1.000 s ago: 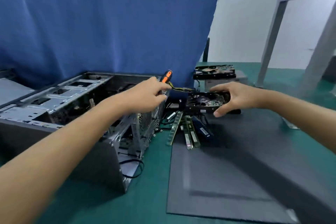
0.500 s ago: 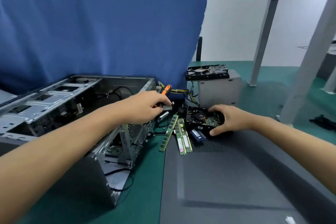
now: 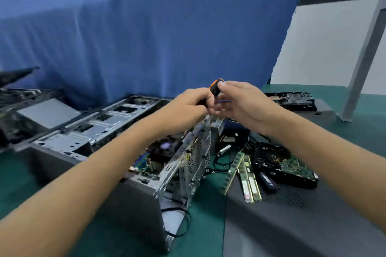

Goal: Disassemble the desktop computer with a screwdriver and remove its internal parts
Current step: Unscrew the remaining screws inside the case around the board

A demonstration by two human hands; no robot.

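Observation:
The open desktop case lies on its side on the green table, its motherboard showing inside. Above the case's rear corner both hands meet. My left hand grips the orange and black screwdriver by its handle. My right hand has its fingertips curled on the top end of that handle. The screwdriver's shaft is hidden behind the hands. A black hard drive with a green circuit board lies on the dark side panel to the right, apart from both hands.
Several green RAM sticks and a small black part lie beside the hard drive. Another drive sits on a grey box at the back right. A blue cloth hangs behind. A grey metal leg stands at right.
My right hand let go of the hard drive, which now lies on the panel, and rose to the screwdriver's top. My left hand lifted the screwdriver higher.

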